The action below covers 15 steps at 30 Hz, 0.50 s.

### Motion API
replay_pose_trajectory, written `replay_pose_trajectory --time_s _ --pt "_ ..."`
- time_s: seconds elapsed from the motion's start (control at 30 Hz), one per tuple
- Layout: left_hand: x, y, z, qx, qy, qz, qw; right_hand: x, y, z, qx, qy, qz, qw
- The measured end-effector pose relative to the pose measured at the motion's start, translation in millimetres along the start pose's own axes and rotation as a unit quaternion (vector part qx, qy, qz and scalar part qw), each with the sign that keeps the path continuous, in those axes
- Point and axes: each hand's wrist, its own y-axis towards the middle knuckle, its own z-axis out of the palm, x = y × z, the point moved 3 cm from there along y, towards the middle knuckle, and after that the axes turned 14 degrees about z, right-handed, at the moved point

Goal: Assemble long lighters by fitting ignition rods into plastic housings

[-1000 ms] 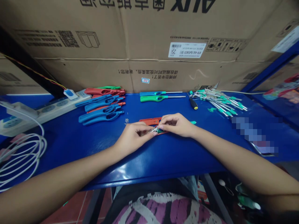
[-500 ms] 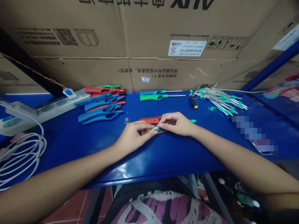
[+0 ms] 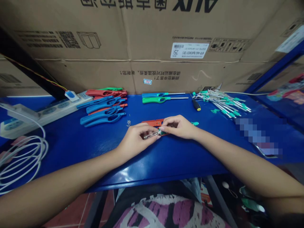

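Between the thumb and fingers of my left hand (image 3: pixel 136 139) is a small clear tube (image 3: pixel 151 135) with a metallic look. My right hand (image 3: pixel 177 126) pinches at the tube's right end, where a small dark green part shows. The fingertips of both hands meet there. Behind and under them lies an orange-red lighter casing (image 3: pixel 152 122), partly covered by my right hand. A teal tip (image 3: pixel 195 123) sticks out to the right of that hand. Several tiny metal pins (image 3: pixel 128 123) lie left of the casing.
Blue and red lighter casings (image 3: pixel 104 115) are piled at the left, beside a power strip (image 3: pixel 54 109). A blue and a green lighter (image 3: pixel 155 100) lie at the back, near a screwdriver (image 3: pixel 196 104). Metal rods with green ends (image 3: pixel 225 103) are heaped right. A cardboard box (image 3: pixel 152 66) stands behind.
The clear tube now shows more fully between the fingers of my left hand, which have shifted slightly. My right hand has barely moved.
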Motion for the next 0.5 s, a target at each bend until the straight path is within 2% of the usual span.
replay_pose_trajectory --time_s 0.2,0.5 --pt "2.2 0.2 -1.8 -0.010 -0.026 -0.023 0.999 4.5 -3.4 -3.6 0.006 0.007 -0.027 1.000" --pt "1.3 1.2 -0.9 0.019 -0.031 -0.027 0.999 4.0 -5.4 0.5 -0.001 0.025 -0.020 0.999"
